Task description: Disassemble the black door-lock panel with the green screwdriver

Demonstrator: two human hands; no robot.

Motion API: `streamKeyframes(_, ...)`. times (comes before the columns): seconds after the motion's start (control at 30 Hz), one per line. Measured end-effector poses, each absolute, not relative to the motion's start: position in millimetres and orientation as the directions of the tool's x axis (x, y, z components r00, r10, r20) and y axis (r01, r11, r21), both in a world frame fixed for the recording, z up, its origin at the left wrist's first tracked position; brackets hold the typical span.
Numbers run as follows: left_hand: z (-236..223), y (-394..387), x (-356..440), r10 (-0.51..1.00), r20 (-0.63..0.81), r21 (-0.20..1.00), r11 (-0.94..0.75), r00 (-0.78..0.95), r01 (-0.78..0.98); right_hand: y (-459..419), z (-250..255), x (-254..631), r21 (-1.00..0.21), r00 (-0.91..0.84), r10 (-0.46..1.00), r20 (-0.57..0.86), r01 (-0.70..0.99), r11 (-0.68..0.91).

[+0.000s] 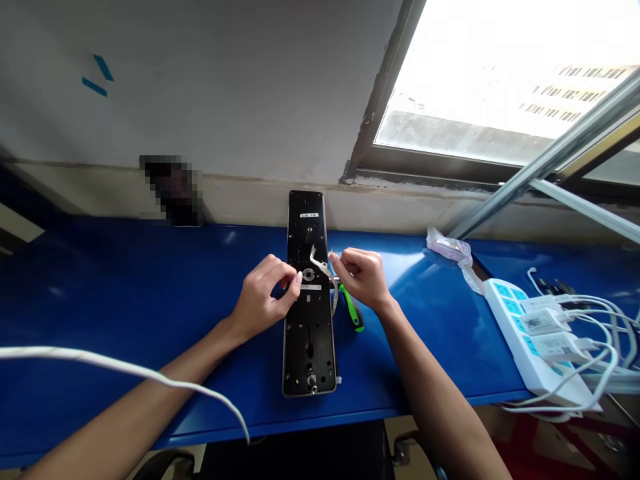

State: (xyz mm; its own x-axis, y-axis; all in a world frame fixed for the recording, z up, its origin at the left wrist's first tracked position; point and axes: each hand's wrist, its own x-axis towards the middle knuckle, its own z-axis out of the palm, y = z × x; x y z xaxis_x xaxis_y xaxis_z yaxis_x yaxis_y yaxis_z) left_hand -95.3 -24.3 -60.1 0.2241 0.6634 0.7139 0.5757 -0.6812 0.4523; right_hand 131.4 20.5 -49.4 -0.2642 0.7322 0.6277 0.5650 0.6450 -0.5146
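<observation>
Black, long rectangular panel with rounded corners (309,340) lies lengthwise before me on the glossy blue tabletop (225,260), its studded face up, probably so I can reach its fittings from both sides. My left hand (267,290) is at its left edge, thumb and forefinger narrowed beside a silver ring-shaped fitting (309,274); I can't tell whether they pinch anything. My right hand (364,275) is curled at the right edge, thumb by the forefinger, next to a thin white branching cable (323,267), perhaps to manage it; whether I grip it is unclear. A green-and-black-handled screwdriver (353,310) lies just beside the panel, seemingly for easy reach; its tip is hidden. The panel's underside is out of sight.
</observation>
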Motion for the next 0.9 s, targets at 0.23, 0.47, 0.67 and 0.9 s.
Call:
streamKeyframes(0.23, -69.5, -19.0, -105.0, 0.742, 0.633, 0.529, -0.623, 0.221, 0.576, 12.8, -46.0, 127.5, -0.41, -0.343, 0.637, 0.69, 0.54, 0.735)
streamKeyframes(0.47, -65.0, -17.0, -107.8, 0.758, 0.626, 0.553, -0.596, 0.182, 0.582, 11.1, -45.0, 122.3, -0.403, -0.175, 0.583, 0.793, 0.567, 0.719)
streamKeyframes(0.67, -63.9, -22.0, -101.8, 0.741, 0.645, 0.555, -0.622, 0.187, 0.552, 1.9, -43.6, 111.6, -0.514, -0.035, 0.614, 0.788, 0.511, 0.689)
streamKeyframes(0.9, -64.0, -22.4, -99.4, 0.749, 0.635, 0.565, -0.618, 0.19, 0.547, -3.7, -46.5, 105.9, -0.535, 0.09, 0.577, 0.812, 0.513, 0.672)
